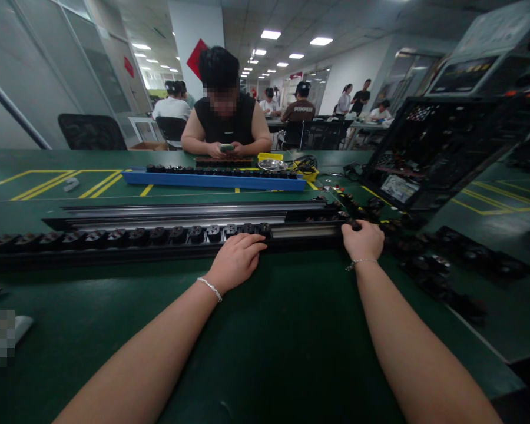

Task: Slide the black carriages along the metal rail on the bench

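Note:
A long black rail runs across the green table in front of me. Round black socket-like modules fill its left and middle stretch in a row; further right its silvery channel lies bare. My left hand rests on the rail at the last modules, fingers stretched out and fairly flat. At the rail's right end my right hand is closed, fingers curled; a small black bit shows at its top, but what it grips is mostly hidden. Behind the rail lie more dark and silvery profiles.
A blue tray with black parts lies farther back, near a metal dish and cables. On the right stand an open black case and loose black parts. Across the table sits a person holding a phone.

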`<action>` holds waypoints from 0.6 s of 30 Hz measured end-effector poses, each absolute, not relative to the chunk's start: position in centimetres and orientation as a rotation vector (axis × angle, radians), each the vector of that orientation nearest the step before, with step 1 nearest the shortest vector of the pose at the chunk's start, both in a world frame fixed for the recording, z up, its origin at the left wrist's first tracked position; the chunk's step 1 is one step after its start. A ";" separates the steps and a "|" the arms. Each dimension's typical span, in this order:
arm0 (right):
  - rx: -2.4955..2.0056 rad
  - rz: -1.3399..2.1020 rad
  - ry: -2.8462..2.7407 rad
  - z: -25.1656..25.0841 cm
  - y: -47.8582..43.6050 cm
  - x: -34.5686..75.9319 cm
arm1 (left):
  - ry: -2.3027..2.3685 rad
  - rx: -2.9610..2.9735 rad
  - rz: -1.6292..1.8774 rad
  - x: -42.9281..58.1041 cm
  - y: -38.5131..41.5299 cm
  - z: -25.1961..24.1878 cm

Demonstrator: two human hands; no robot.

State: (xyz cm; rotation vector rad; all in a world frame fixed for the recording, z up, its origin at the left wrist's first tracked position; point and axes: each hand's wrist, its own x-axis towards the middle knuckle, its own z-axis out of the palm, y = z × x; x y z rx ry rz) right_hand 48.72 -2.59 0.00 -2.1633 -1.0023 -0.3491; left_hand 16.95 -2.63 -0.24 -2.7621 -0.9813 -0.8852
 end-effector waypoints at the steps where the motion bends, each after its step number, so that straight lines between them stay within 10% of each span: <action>1: -2.163 -0.349 -1.001 0.0 -2.6 48.8 | -0.980 -2.763 -0.890 16.9 -2.6 -0.2; 18: -2.111 -0.343 -0.966 -0.4 -2.2 50.4 | -0.981 -2.769 -0.874 16.9 -2.7 -0.2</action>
